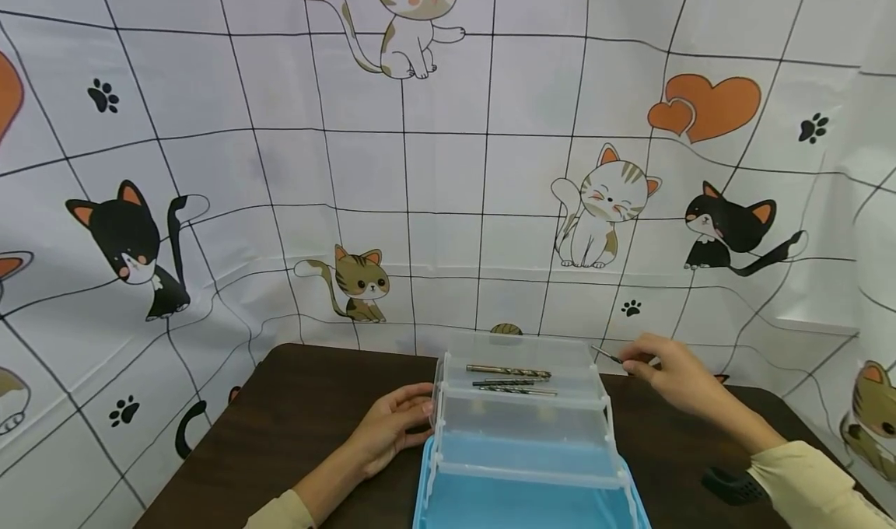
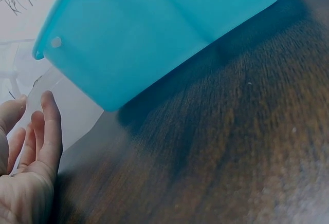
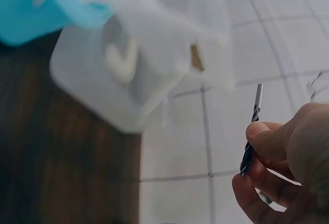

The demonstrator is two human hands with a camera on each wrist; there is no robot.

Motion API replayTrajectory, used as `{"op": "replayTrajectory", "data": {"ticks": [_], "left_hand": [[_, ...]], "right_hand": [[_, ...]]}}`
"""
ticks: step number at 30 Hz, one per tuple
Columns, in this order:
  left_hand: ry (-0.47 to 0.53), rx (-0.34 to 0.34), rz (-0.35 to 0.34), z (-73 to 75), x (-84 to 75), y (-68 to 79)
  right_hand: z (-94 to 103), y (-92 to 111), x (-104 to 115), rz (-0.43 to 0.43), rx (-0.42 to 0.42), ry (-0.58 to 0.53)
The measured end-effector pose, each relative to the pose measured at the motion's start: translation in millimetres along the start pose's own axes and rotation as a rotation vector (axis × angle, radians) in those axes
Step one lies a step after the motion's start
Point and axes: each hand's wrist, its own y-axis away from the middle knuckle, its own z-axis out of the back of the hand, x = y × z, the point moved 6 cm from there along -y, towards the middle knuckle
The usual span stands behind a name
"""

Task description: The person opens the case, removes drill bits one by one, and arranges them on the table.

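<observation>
A blue toolbox (image 1: 525, 506) with clear fold-out trays stands on the table. Its top clear tray (image 1: 476, 350) carries several drill bits (image 1: 509, 371) lying lengthwise. My left hand (image 1: 395, 426) is at that tray's left side, fingertips against the clear plastic. The left wrist view shows its fingers (image 2: 51, 126) fairly straight, the thumb apart from them. Right of the tray, my right hand (image 1: 665, 366) pinches one drill bit (image 3: 248, 157) between thumb and fingers, raised above the table. The bit's smooth shank points up and its dark spiral part is among the fingers.
A dark brown table (image 1: 322, 381) lies under the toolbox. Behind it hangs a white sheet (image 1: 441, 171) with grid lines and printed cats. A dark rounded object (image 1: 731, 486) is beside the right sleeve. The lower clear tray (image 1: 521, 428) is folded out over the blue box.
</observation>
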Motion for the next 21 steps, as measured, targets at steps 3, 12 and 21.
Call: {"op": "replayTrajectory", "data": {"ticks": [3,12,21], "left_hand": [[0.005,0.006,-0.002,-1.3,-0.7,-0.4],[-0.021,0.005,0.002,0.0,-3.6,-0.3],[-0.016,0.013,0.016,-1.7,0.9,0.0]], "right_hand": [[-5.7,11.9,-21.5,-0.065,0.009,0.019],[-28.6,44.5,-73.4,-0.162,0.004,0.036],[-42.7,65.5,-102.0,-0.141,0.029,0.100]]}}
